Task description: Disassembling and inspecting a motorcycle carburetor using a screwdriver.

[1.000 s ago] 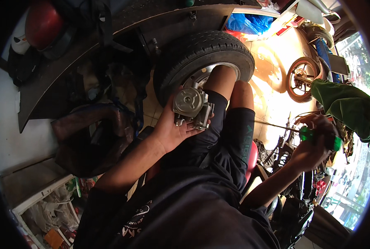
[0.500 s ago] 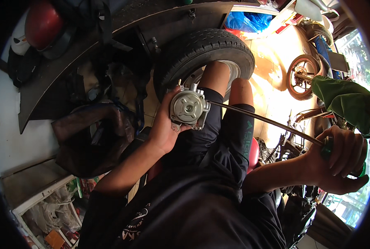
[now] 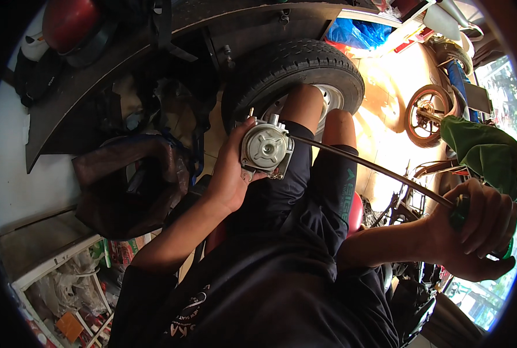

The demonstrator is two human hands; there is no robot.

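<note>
A silver metal carburetor [image 3: 266, 148] sits above my thighs, its round cap with a raised cross pattern facing up. My left hand [image 3: 229, 178] is closed round its left and lower side. In my right hand [image 3: 480, 229] is the green handle of a long screwdriver [image 3: 374, 167], my fingers wrapped over it. The shaft slants up and left across my knee, and its tip meets the upper right side of the carburetor. What the tip touches is too small to make out.
A wheel with a black tyre [image 3: 293, 62] stands just beyond my knees. To the left lies a dark brown bag [image 3: 125, 197], with a shelf of plastic-wrapped items [image 3: 75, 290] below it. Motorcycle parts, a wheel [image 3: 427, 116] and a green cloth [image 3: 480, 148] are at the right.
The whole view has shifted slightly. The carburetor is turned a little in my left hand, and my right hand sits slightly lower, with the screwdriver tip still against the carburetor's side.
</note>
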